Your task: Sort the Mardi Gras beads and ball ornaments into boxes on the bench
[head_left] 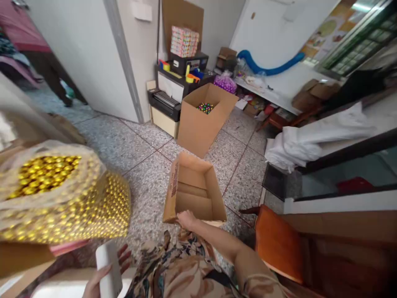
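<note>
My right hand (187, 219) is closed over the near left corner of an open cardboard box (189, 201) on the floor. The box's inside shows bare cardboard. Low in view, my left hand (124, 257) is wrapped around a smooth white oblong block (108, 265); its exact kind I cannot make out. Left of the box bulges a large clear bag of shiny gold beads (114, 207), its mouth open and beads showing at the top.
Past the box stands a taller carton (198, 128) with multicoloured beads inside. A black printer-like machine (166, 103) is behind it. An orange-brown chair (276, 244) is at right, with white sacks (294, 145) beyond. Another person's legs (52, 74) show through the doorway.
</note>
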Tool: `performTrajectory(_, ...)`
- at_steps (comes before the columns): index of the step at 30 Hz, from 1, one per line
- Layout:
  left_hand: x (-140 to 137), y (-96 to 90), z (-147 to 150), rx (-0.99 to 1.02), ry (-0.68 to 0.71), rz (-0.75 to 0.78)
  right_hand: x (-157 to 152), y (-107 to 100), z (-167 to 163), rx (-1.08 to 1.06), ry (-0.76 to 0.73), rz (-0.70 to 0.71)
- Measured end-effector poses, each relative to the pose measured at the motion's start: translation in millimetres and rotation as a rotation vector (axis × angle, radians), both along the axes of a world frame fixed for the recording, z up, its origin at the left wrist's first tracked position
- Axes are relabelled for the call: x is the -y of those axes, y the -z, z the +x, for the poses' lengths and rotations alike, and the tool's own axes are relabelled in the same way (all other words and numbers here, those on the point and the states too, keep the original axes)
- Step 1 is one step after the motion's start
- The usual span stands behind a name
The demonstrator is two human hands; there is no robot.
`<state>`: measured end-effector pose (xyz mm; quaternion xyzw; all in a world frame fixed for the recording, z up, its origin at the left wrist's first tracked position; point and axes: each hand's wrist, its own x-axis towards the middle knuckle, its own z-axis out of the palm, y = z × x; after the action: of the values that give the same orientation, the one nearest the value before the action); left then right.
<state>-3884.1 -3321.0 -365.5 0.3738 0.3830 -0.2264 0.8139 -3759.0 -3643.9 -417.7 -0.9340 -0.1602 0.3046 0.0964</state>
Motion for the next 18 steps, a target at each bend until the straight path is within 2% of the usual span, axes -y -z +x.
performTrajectory(3, 22, 6.7, 62, 0.043, 0.042, 0.032, 10, 4, 57, 0.027, -0.050, 0.041)
performTrajectory(5, 39, 17.6, 101, 0.016, 0.037, 0.005, 19, 0, 104, 0.069, -0.062, 0.094)
performTrajectory(7, 55, 34.5, 138, -0.023, 0.010, 0.010, 33, -10, 156, 0.134, -0.017, 0.161)
performTrajectory(11, 82, 71.6, 201, 0.010, 0.008, 0.182, 54, -39, 262, 0.205, 0.062, 0.283)
performTrajectory(15, 87, 89.3, 242, 0.051, -0.009, 0.305, 35, -59, 349, 0.162, 0.006, 0.439)
performTrajectory(18, 68, 92.7, 270, 0.052, 0.005, 0.382, 2, -63, 403, 0.112, -0.046, 0.550)
